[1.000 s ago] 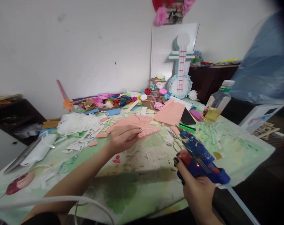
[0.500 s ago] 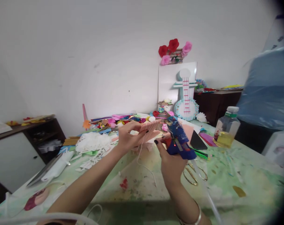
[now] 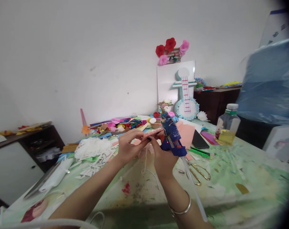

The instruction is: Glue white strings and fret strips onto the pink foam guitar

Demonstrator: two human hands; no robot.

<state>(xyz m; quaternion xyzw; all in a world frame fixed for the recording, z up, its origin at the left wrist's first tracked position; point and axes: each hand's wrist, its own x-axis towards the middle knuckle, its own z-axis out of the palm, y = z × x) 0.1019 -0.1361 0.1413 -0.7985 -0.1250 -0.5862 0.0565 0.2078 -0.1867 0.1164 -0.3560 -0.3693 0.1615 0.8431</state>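
Pink piece [image 3: 148, 136] is held up above the middle of the table [image 3: 135, 203], pinched between the fingers and thumb of the left hand [image 3: 130, 147], a narrow grip on its left end. The right hand [image 3: 164, 160] is wrapped around a blue glue gun [image 3: 172, 132], its thumb close to the piece; whether the thumb touches it, I cannot tell. The gun's small light glows red, and a clear glue stick [image 3: 195, 194] trails from its back toward the near right.

As for progress, the work looks part done: pale strands seem to cross the piece's top, but a white string [image 3: 144, 170] hangs loose below the hands, so that end appears to be left to fix and trim. The nozzle is near the piece's right end — contact and any fresh glue are too small to make out. Gold-handled scissors [image 3: 199, 173] lie unused to the right, and a larger pink sheet [image 3: 186, 133] rests on the far side, beyond the gun, beside a black phone [image 3: 200, 140].
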